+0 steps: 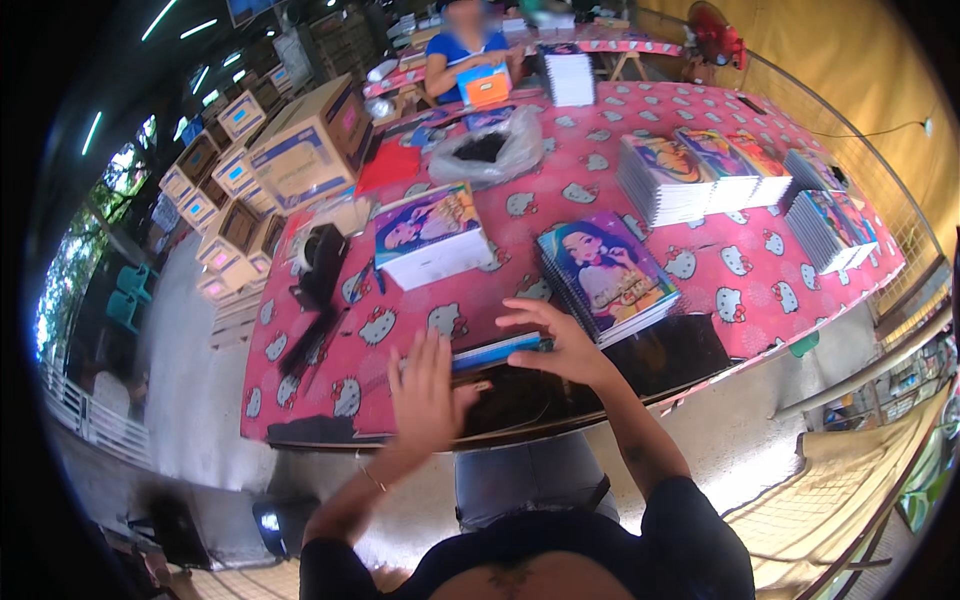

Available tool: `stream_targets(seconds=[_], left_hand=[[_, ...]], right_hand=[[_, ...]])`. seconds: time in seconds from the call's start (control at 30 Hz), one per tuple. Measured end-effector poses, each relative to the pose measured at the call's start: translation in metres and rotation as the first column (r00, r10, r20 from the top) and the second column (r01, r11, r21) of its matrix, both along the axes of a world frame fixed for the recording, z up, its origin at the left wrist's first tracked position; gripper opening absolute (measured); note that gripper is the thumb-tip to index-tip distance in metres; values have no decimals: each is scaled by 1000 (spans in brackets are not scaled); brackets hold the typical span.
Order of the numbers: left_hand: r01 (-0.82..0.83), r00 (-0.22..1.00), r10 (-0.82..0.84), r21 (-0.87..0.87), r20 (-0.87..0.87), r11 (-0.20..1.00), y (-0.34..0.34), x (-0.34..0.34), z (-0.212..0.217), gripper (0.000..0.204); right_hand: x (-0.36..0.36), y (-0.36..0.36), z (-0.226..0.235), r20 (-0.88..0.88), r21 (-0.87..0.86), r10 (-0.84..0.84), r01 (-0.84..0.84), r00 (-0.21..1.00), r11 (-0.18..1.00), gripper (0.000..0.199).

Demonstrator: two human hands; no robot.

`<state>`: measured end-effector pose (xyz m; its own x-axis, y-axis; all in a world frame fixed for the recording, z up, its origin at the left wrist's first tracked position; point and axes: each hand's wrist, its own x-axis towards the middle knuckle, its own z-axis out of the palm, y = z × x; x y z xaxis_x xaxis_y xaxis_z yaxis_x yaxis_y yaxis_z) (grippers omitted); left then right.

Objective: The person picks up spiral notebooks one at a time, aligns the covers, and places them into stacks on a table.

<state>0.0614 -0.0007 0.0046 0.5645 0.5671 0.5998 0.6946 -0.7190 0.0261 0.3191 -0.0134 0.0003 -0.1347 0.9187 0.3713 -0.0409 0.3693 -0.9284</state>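
Between my hands, at the near edge of the table, is a thin blue-edged book or notebook (pixel 495 352), seen nearly edge-on. My left hand (pixel 427 388) is at its left end, fingers stretched out and slightly blurred. At the right end is my right hand (pixel 558 345), its fingers spread and curved. Whether either palm presses on the book I cannot tell. Just beyond my right hand lies a stack of spiral notebooks (pixel 608 275) with a colourful illustrated cover. Another such stack (pixel 432 235) sits farther left.
Black sheeting (pixel 670 358) covers the near edge of the pink patterned table (pixel 560 205). A tape dispenser (pixel 320 262) stands left, by a large carton (pixel 312 145). More notebook stacks (pixel 665 180) stand right. A plastic bag (pixel 490 150) lies farther back. Across the table, a person (pixel 465 60) holds notebooks.
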Motion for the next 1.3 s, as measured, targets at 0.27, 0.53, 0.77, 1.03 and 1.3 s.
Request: stream_targets(seconds=[0.27, 0.53, 0.77, 1.03, 1.3], left_hand=[[-109, 969, 107, 3, -223, 994, 1, 9, 3, 77], [-104, 912, 77, -47, -403, 993, 12, 12, 2, 92], [-63, 888, 48, -17, -458, 998, 12, 11, 0, 87], [129, 941, -113, 29, -319, 991, 5, 5, -36, 81], [136, 925, -97, 83, -366, 987, -3, 26, -3, 91]], right_hand=[[-39, 5, -34, -32, 32, -187, 188, 982, 982, 18], [-44, 7, -35, -17, -10, -202, 202, 979, 979, 13], [-28, 8, -33, 90, -107, 14, -4, 996, 994, 20], [-26, 13, -44, 184, 17, 19, -23, 983, 1000, 24], [-29, 11, -29, 251, 6, 12, -13, 968, 1000, 22]])
